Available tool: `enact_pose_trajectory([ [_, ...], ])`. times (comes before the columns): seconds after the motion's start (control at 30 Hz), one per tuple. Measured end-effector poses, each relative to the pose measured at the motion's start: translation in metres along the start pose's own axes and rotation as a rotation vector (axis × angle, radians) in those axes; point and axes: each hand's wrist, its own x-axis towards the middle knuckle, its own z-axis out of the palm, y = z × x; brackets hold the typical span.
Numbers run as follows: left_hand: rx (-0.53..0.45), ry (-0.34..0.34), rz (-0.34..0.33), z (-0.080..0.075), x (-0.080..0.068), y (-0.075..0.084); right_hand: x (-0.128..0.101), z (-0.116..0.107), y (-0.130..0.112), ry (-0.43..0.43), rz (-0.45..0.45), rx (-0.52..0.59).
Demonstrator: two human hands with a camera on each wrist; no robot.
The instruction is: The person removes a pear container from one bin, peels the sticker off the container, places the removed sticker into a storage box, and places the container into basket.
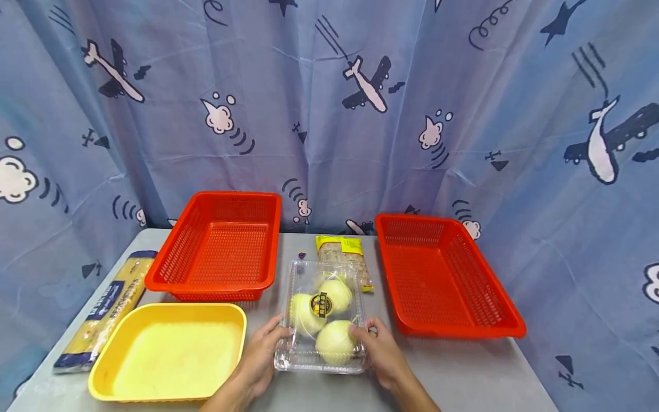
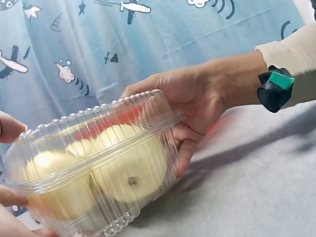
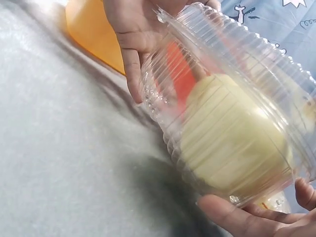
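Now: clear clamshell box [image 1: 321, 317] with three pale round fruits, on the grey worktop [image 1: 463, 377] | left hand [image 1: 259, 357] grips its left side, right hand [image 1: 383, 352] its right side | yellow tray [image 1: 170, 352] just left of box | two red baskets [image 1: 218, 246] behind it, yellow packet [image 1: 342, 249] between them | pasta pack [image 1: 103, 312] far left

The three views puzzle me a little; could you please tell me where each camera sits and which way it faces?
Head: worn on the head, looks forward and down at the table; the left hand and right hand hold a clear box of pale round fruit.
Left wrist: low at the left side of the box, faces across to the right hand and its sleeve.
Right wrist: low at the box's right side, faces back to the left hand and a yellow tray.
All share the box.
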Motion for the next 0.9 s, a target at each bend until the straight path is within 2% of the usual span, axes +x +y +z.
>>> enact_pose_trajectory([
  [0.3, 0.017, -0.006, -0.015, -0.006, 0.003, -0.008, 0.002, 0.0, 0.008, 0.022, 0.026, -0.025],
  [0.5, 0.071, 0.032, -0.023, -0.01, 0.006, -0.008, 0.006, 0.004, 0.008, 0.038, 0.02, -0.042],
  [0.9, 0.164, 0.052, -0.003, -0.014, 0.008, -0.012, 0.004, 0.007, 0.015, 0.085, 0.032, -0.076],
])
